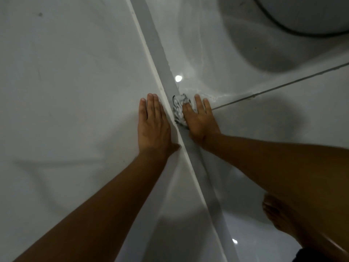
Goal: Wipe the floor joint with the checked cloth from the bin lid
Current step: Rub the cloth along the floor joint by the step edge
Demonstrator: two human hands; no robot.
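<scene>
The right hand [200, 120] presses down on a crumpled white cloth with dark checks [179, 110], its fingers spread over the bundle and the palm holding it against the floor rather than closing round it. The left hand [153, 127] lies flat and open, empty, on the pale surface just across the line, apparently bracing. The cloth sits right at the edge of the long grey strip [160, 59] that runs diagonally through the view, close to where a thin dark grout joint [283, 85] between glossy white floor tiles [283, 129] meets it. So the cloth is already fetched and at work on the floor; the wiping itself looks under way. Pale smears and a whitish residue show on the tile beside the cloth and along the near end of the grout joint, which suggests that more strokes are needed. A round white object [302, 14] stands at the top right; whether it is the bin cannot be told. A bare foot [279, 214] rests at lower right.
</scene>
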